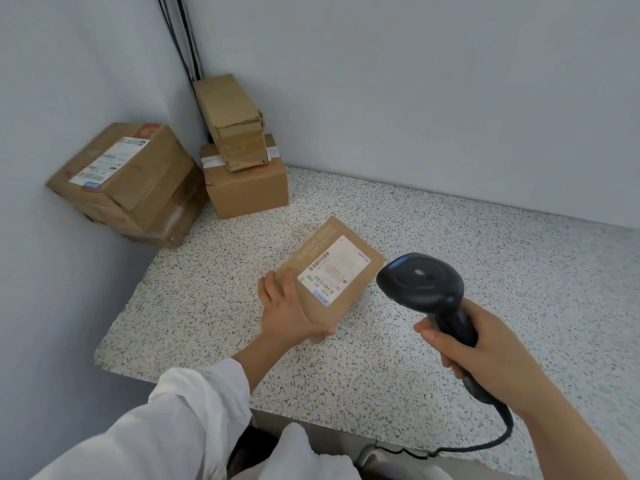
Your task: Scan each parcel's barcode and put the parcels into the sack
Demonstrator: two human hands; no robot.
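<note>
A flat brown parcel lies on the speckled table, its white barcode label facing up. My left hand holds the parcel's near left corner, fingers on top and thumb against the near edge. My right hand grips the handle of a black barcode scanner. The scanner's head hangs just right of the parcel and points toward the label. Its coiled cable runs down past the table's front edge. No sack is in view.
Three more cardboard boxes stand in the back left corner: a large labelled one against the left wall, a medium one, and a battered small one stacked on it. Walls close the left and back sides.
</note>
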